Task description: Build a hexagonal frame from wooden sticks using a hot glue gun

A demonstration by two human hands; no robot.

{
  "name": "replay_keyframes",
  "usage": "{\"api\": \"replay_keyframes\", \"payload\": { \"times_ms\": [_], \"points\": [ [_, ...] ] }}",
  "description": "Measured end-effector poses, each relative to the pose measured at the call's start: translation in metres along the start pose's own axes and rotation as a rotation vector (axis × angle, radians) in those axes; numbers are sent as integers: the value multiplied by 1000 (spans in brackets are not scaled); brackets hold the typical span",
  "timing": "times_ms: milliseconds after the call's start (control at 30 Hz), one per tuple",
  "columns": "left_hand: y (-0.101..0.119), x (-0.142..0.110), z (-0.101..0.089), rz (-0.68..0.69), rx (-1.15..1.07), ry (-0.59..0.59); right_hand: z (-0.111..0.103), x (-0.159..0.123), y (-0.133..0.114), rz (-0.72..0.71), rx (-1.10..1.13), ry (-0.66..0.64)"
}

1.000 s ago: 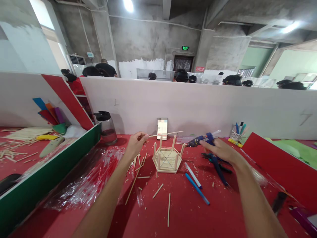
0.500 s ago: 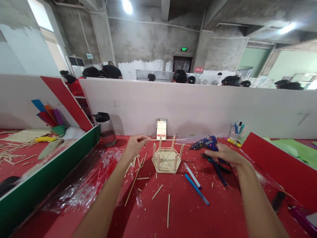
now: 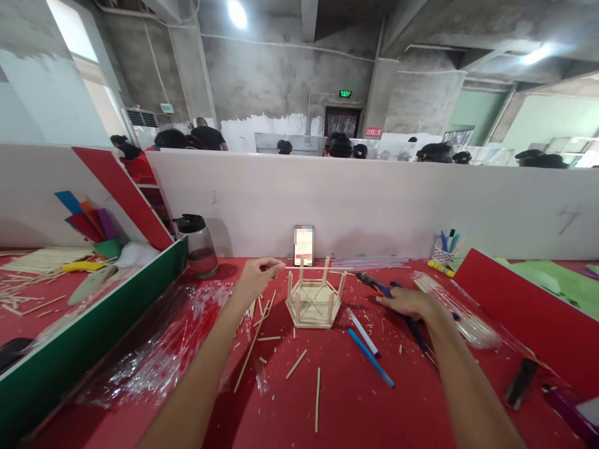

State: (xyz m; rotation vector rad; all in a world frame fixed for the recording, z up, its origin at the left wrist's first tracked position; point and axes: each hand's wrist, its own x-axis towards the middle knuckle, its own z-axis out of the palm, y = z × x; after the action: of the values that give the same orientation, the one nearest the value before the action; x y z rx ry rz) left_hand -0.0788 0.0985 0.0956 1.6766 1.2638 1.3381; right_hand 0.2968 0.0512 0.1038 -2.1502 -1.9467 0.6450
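Note:
My left hand (image 3: 260, 277) is closed in a pinch on one end of a thin wooden stick (image 3: 313, 269), which points right, level with the upper part of a small hexagonal stick frame (image 3: 314, 299). That frame sits on the red table with several short posts standing up from its base. On the right, my right hand (image 3: 406, 304) is palm down with its fingers curled over a dark blue glue gun (image 3: 384, 289). The gun's black nose points left, and the hand covers much of its body. A white pen (image 3: 364, 332) and a blue pen (image 3: 371, 357) lie between the frame and my right hand.
Loose sticks (image 3: 255, 343) and scraps litter the red table. Crumpled plastic wrap (image 3: 154, 349) and a jug (image 3: 201, 249) are left. A phone (image 3: 304, 245) leans against the white partition (image 3: 374, 206). Bagged sticks (image 3: 461, 312) and a pen holder (image 3: 442, 252) are right.
My right hand has moved slightly left and lower over the tools, and the glue gun has turned beneath it. The bagged sticks have come into view. My left hand keeps its pinch on the stick.

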Motion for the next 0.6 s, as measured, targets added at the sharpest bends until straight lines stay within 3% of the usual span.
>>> {"api": "replay_keyframes", "payload": {
  "times_ms": [100, 233, 333, 400, 500, 600],
  "points": [
    [-1, 0, 0, -1, -4, 9, 7, -3, -15, 205, -11, -139],
    [-2, 1, -1, -1, -6, 3, 18, -6, -33, 243, -7, -185],
    [-2, 1, -1, 1, -10, -9, 15, -8, -38, 228, -33, -209],
    [-2, 1, -1, 8, -9, -15, 7, -10, -40, 89, -79, -64],
    [-2, 1, 1, 3, -8, -19, -3, -7, -46, -260, 7, 258],
    [-4, 2, 2, -8, -25, -26, 0, 1, -55, -445, 239, 337]
  ]
}}
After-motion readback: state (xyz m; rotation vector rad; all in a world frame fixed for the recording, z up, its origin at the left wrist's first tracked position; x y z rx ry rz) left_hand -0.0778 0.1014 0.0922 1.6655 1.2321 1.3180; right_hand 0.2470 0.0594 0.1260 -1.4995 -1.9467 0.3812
